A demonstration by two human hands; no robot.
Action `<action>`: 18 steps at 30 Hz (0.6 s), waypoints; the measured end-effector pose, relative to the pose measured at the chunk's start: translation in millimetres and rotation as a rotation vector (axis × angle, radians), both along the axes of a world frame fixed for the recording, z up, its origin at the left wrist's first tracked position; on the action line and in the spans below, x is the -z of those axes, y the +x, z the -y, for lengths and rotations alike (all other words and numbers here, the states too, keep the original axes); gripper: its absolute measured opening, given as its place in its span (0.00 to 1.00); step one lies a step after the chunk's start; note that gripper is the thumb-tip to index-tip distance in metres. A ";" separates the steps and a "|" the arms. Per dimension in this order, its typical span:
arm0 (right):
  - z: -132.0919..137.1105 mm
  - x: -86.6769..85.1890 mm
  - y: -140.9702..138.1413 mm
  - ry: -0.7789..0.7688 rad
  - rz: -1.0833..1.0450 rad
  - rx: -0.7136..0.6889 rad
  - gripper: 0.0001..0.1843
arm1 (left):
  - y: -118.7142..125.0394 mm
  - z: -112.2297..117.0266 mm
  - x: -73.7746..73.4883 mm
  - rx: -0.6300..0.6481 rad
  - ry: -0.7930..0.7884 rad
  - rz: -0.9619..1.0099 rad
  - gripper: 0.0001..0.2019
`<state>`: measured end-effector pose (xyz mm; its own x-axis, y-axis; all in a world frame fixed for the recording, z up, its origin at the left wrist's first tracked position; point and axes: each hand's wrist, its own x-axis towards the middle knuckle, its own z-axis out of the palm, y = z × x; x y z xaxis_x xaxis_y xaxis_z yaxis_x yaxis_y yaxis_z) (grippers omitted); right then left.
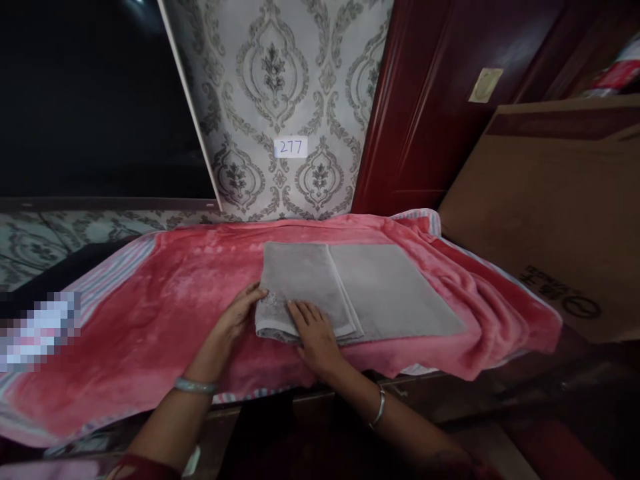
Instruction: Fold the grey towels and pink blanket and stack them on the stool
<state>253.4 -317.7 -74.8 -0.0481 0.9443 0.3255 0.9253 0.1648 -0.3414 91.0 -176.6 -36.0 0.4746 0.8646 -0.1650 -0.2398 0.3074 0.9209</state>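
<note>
The two hands are apart from each other, both at the grey, plush-looking cloth towel. The left hand is at the towel's left edge, its thumb over the margin; whether its fingers pinch the fabric cannot be told. The right hand lies palm down, fingers extended and loosely spread, on the towel's folded part close to the near edge. A thick, pale grey-blue bangle circles the left wrist and a thin silver metal bangle the right; both are nearer the wearer than the towel.

The towel's left portion is folded over in layers, with a pale border running along the fold's right side; its right portion lies flat. Beneath the towel and out past it on all sides spreads a pink-red plush blanket with striped edging, bunched into ridges to the towel's right. Behind the towel rises grey-and-white damask wallpaper, bearing a small white paper card marked "277". Beyond the towel to the left is a large black flat screen; to its right stands a big brown cardboard box.
</note>
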 end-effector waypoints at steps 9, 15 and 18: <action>4.6 9.3 16.9 0.050 0.070 0.045 0.41 | 18.5 -53.3 -9.3 -0.044 -0.088 -0.260 0.09; 9.6 9.1 43.7 0.030 0.092 0.103 0.41 | 45.9 -68.2 -26.9 -0.082 0.041 -0.299 0.13; 7.0 -13.6 52.4 0.068 0.064 0.120 0.41 | 53.7 -75.9 -44.3 -0.088 0.121 -0.265 0.18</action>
